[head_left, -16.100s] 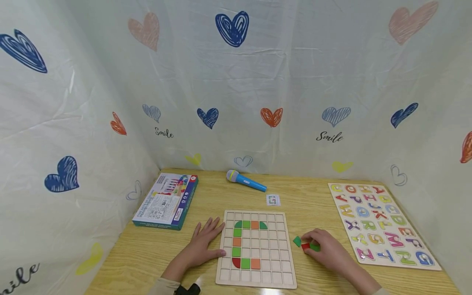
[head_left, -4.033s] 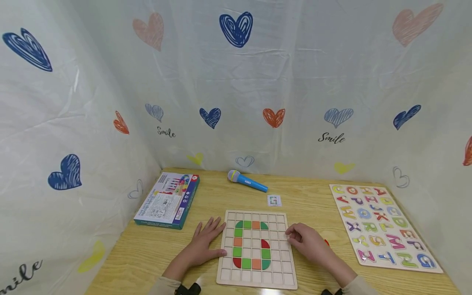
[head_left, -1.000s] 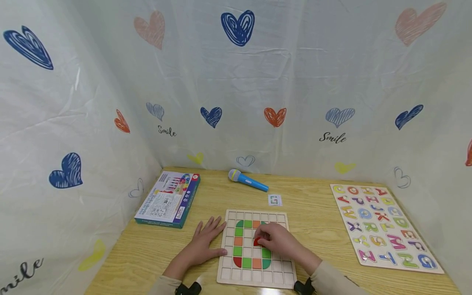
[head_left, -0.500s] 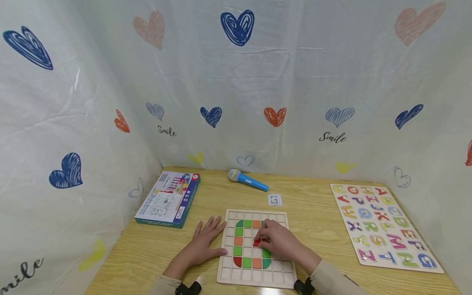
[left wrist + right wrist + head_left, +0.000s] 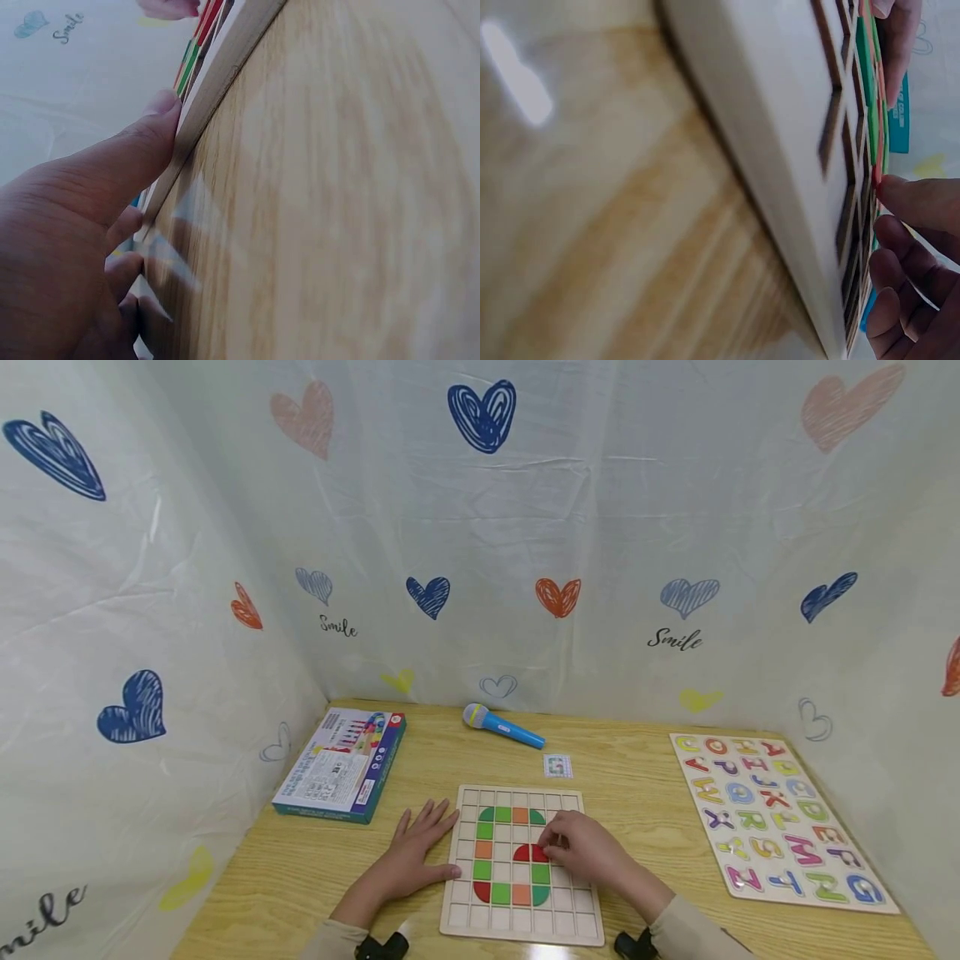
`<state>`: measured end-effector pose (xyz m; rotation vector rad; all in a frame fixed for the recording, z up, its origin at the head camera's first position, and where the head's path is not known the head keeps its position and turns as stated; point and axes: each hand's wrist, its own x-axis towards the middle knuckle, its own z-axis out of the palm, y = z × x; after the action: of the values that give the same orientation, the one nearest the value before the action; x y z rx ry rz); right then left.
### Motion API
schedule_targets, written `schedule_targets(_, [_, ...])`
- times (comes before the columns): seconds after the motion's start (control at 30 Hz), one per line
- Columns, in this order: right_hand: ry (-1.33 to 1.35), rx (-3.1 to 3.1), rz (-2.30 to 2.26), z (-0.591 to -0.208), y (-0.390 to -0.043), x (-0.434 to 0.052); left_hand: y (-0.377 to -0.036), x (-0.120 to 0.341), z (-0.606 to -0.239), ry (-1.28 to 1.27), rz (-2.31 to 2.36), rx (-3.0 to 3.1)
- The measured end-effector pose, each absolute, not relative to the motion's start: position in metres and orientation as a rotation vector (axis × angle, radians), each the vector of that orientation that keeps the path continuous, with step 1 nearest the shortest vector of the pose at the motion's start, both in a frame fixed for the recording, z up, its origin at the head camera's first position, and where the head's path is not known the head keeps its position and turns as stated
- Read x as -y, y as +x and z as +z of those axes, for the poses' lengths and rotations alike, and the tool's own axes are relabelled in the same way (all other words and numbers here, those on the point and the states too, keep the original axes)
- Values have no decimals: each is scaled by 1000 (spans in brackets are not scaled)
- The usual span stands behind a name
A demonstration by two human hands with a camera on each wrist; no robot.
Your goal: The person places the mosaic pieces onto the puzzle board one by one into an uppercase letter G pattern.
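A square-celled wooden grid board [image 5: 459,922] lies on the table, bearing green, orange and red pieces in a G-like outline. My left hand [image 5: 408,860] rests with fingers spread at its left edge, its thumb touching the rim. My right hand [image 5: 592,852] is over the board's right half, fingers loosely bent. Its fingertips are at the right red quarter-circle piece [image 5: 537,853]; in the right wrist view the thumb [image 5: 919,202] touches a red edge. Beside that piece lies another red quarter-circle piece [image 5: 522,853], apart from the hand. Both look flat in their cells.
Behind the board lie a small pattern card [image 5: 557,766] and a blue toy microphone [image 5: 506,728]. A boxed game [image 5: 341,766] is at the left. An alphabet puzzle board [image 5: 780,827] lies at the right. A heart-printed curtain [image 5: 600,527] surrounds the table.
My right hand carried a red quarter-circle piece onto the board, set it left of the other red one, then shifted right off it. My left hand stays where it was.
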<state>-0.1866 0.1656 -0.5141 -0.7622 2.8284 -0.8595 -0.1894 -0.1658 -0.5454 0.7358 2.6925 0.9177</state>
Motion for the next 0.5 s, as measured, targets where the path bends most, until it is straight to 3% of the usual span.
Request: schedule_targets(0.5, [-698,-2819,-881,-519,-183,-167,-190,166,-547,733,928,-2683])
